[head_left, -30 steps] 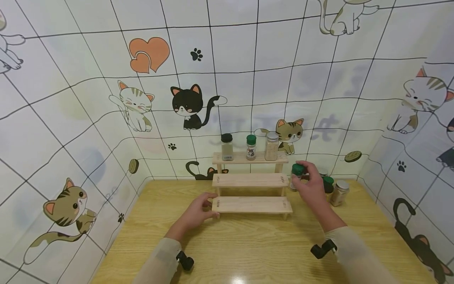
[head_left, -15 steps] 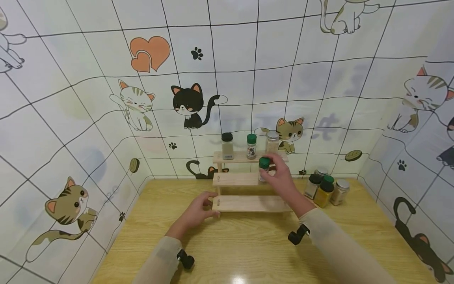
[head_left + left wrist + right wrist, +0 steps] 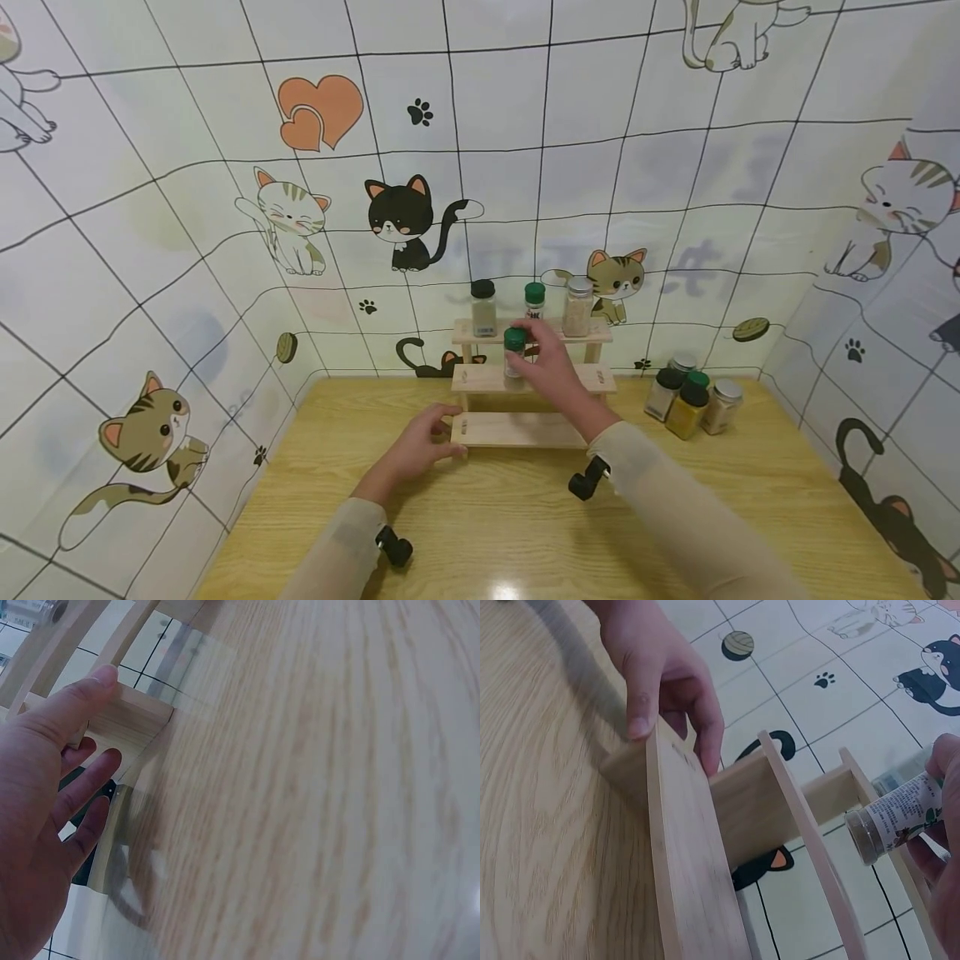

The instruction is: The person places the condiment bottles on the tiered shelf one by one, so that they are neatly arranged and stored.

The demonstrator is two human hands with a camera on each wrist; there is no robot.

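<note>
A three-tier wooden rack (image 3: 517,429) stands on the table near the back wall. My left hand (image 3: 416,446) holds the left end of its lowest tier, thumb at the front edge and fingers behind, as the right wrist view shows. My right hand (image 3: 551,362) pinches a green-capped spice jar (image 3: 514,340) over the left half of the middle tier. In the right wrist view, the jar's printed label (image 3: 896,817) faces that camera. On the top tier are a black-capped jar (image 3: 483,310), another green-capped jar (image 3: 535,295), partly hidden by the right hand, and a silver-capped jar (image 3: 577,308).
Several more jars cluster on the table to the right of the rack, among them a yellow one (image 3: 687,412) and a silver-capped one (image 3: 723,407). Cat-printed walls (image 3: 495,183) enclose the back and sides of the wooden table (image 3: 480,517).
My right hand has carried the green-capped spice jar leftward from beside the rack to over the middle tier's left half. The left hand has stayed at the rack's end.
</note>
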